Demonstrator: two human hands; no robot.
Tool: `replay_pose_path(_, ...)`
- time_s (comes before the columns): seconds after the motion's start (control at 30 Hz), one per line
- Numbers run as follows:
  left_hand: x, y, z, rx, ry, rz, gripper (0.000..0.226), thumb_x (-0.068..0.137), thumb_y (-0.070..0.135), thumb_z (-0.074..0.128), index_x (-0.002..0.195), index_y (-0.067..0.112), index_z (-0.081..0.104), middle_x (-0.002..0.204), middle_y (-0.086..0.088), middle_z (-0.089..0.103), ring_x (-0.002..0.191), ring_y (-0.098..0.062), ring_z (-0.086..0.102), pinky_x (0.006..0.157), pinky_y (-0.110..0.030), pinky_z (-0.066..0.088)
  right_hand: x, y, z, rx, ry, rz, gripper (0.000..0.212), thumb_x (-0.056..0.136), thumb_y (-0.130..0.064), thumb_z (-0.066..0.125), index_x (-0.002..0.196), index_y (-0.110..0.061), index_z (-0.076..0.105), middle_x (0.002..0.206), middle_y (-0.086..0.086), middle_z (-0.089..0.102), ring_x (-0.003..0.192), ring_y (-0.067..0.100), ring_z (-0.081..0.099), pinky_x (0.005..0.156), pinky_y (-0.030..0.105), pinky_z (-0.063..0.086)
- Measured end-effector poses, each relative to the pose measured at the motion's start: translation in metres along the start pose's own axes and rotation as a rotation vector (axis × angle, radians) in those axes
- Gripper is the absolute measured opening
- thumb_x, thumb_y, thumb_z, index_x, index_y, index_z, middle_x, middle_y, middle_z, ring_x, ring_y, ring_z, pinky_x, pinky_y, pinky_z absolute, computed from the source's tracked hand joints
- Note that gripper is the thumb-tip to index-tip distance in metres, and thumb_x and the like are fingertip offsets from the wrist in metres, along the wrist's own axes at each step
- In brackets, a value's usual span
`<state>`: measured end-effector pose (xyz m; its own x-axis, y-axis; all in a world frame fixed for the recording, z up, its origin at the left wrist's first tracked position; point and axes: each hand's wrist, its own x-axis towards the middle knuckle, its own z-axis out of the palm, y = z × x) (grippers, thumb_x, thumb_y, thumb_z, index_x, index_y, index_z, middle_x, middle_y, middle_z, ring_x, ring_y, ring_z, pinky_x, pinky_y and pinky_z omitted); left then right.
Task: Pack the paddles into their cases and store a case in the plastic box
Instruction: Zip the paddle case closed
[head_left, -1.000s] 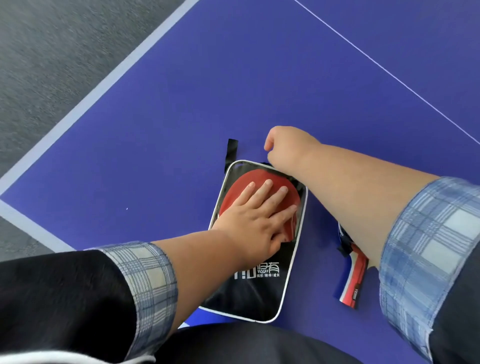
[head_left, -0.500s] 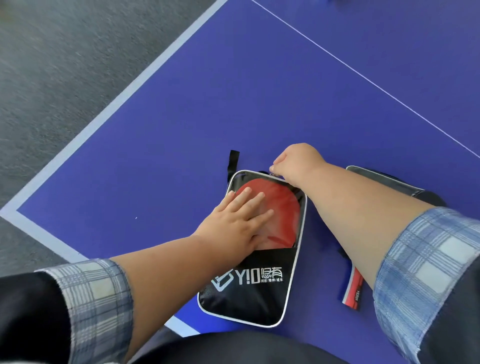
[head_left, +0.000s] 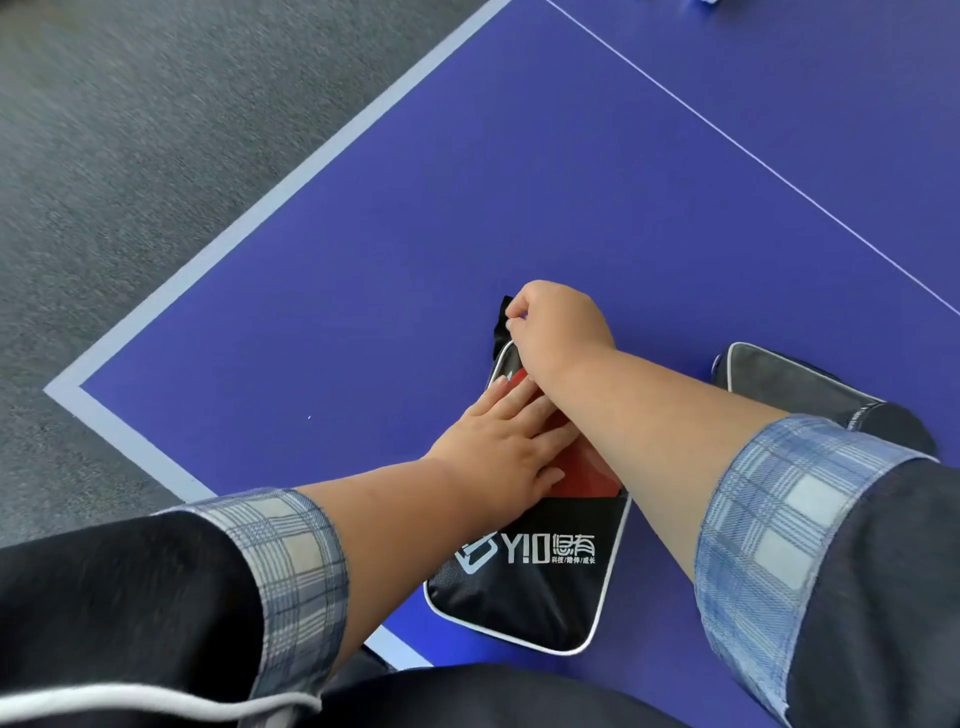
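Since the earlier frame the right hand (head_left: 558, 325) has travelled from the top middle of the black case (head_left: 530, 587) to its far left corner, beside the black strap loop (head_left: 503, 322), and the red paddle face now shows less. The right hand is closed, thumb and forefinger pinched together at the case's rim; the small part pinched cannot be made out. The left hand (head_left: 506, 447) lies flat with fingers spread, pressing on the red paddle (head_left: 587, 475) inside the case. The case rests on the blue counter (head_left: 415, 260) near its white-edged corner, printed end toward the person. A second, grey case (head_left: 795, 387) lies on the counter to the right, partly behind the right forearm's plaid cuff (head_left: 769, 530).
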<state>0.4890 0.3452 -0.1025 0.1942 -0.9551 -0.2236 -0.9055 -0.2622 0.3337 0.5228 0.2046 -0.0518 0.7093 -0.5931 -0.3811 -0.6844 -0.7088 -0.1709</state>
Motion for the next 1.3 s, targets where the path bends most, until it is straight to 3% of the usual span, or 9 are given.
replay_pose_path(0.23, -0.003, -0.005, -0.005, -0.061, 0.036, 0.011, 0.062, 0.098, 0.051, 0.042, 0.154, 0.041, 0.017, 0.165, 0.004, 0.003, 0.151, -0.026, -0.009, 0.121, -0.047, -0.005, -0.01, 0.008, 0.002, 0.372, -0.066, 0.071, 0.04, 0.094, -0.041, 0.063, 0.132, -0.029, 0.058, 0.131, -0.005, 0.063, 0.119, 0.019, 0.059, 0.099, 0.039, 0.05)
replay_pose_path(0.4, -0.019, -0.01, -0.021, -0.508, 0.178, -0.604, 0.074, 0.091, 0.043, 0.06, 0.152, 0.036, 0.019, 0.153, 0.006, 0.024, 0.137, -0.02, 0.024, 0.109, -0.04, 0.028, -0.074, 0.069, 0.009, 0.572, 0.229, 0.417, 0.056, 0.092, -0.044, 0.061, 0.143, -0.023, 0.049, 0.145, 0.005, 0.048, 0.125, 0.025, 0.052, 0.106, 0.046, 0.045)
replay_pose_path(0.5, -0.015, -0.014, -0.032, -0.867, 0.023, -0.834, 0.082, 0.09, 0.044, 0.064, 0.154, 0.024, 0.017, 0.14, 0.0, 0.046, 0.118, -0.023, 0.052, 0.089, -0.039, 0.047, -0.135, 0.093, 0.036, 0.817, 0.102, 0.706, 0.053, 0.09, -0.042, 0.064, 0.138, -0.021, 0.053, 0.126, 0.003, 0.063, 0.11, 0.022, 0.063, 0.089, 0.035, 0.052)
replay_pose_path(0.63, -0.011, -0.016, -0.042, -0.99, -0.18, -0.835, 0.071, 0.082, 0.06, 0.064, 0.137, 0.017, 0.048, 0.111, -0.001, 0.062, 0.091, -0.024, 0.063, 0.069, -0.037, 0.054, -0.175, 0.088, 0.061, 1.042, -0.009, 0.777, 0.025, 0.088, -0.04, 0.067, 0.107, -0.024, 0.064, 0.093, 0.001, 0.072, 0.081, 0.019, 0.071, 0.073, 0.038, 0.06)
replay_pose_path(0.77, -0.01, -0.007, -0.052, -1.238, -0.271, -0.866, 0.057, 0.077, 0.055, 0.075, 0.107, 0.009, 0.064, 0.084, -0.008, 0.074, 0.071, -0.025, 0.07, 0.075, -0.041, 0.062, -0.184, 0.088, 0.06, 1.256, -0.019, 0.732, 0.017, 0.088, -0.028, 0.07, 0.104, -0.025, 0.066, 0.095, 0.005, 0.077, 0.086, 0.024, 0.076, 0.085, 0.048, 0.061)
replay_pose_path(0.87, -0.017, 0.006, -0.064, -1.418, -0.354, -0.807, 0.05, 0.082, 0.045, 0.076, 0.108, 0.005, 0.061, 0.072, -0.01, 0.075, 0.062, -0.026, 0.073, 0.058, -0.035, 0.059, -0.209, 0.085, 0.059, 1.285, -0.004, 0.728, 0.031, 0.085, -0.032, 0.075, 0.112, -0.028, 0.061, 0.102, 0.001, 0.076, 0.092, 0.021, 0.074, 0.091, 0.047, 0.059)
replay_pose_path(0.97, -0.027, 0.017, -0.082, -1.414, -0.345, -0.716, 0.056, 0.079, 0.043, 0.08, 0.114, 0.007, 0.057, 0.082, -0.014, 0.076, 0.071, -0.031, 0.075, 0.063, -0.043, 0.061, -0.239, 0.084, 0.044, 1.289, 0.066, 0.699, 0.053, 0.08, -0.041, 0.077, 0.128, -0.031, 0.055, 0.114, -0.002, 0.071, 0.102, 0.019, 0.07, 0.096, 0.041, 0.055)
replay_pose_path(1.13, -0.024, 0.055, -0.124, -1.332, -0.308, -0.597, 0.068, 0.067, 0.048, 0.087, 0.115, 0.012, 0.055, 0.097, -0.019, 0.075, 0.079, -0.038, 0.074, 0.071, -0.058, 0.059, -0.295, 0.08, 0.002, 1.48, 0.272, 0.509, 0.04, 0.085, -0.033, 0.074, 0.116, -0.053, 0.059, 0.094, -0.022, 0.076, 0.084, -0.004, 0.072, 0.066, 0.016, 0.057)
replay_pose_path(1.3, -0.017, 0.117, -0.143, -1.283, -0.329, -0.462, 0.069, 0.065, 0.05, 0.088, 0.112, 0.013, 0.054, 0.098, -0.018, 0.075, 0.076, -0.037, 0.075, 0.068, -0.056, 0.06, -0.35, 0.091, -0.022, 1.423, 0.432, 0.517, 0.063, 0.08, -0.033, 0.075, 0.13, -0.058, 0.045, 0.11, -0.01, 0.075, 0.101, 0.011, 0.072, 0.09, 0.035, 0.058)
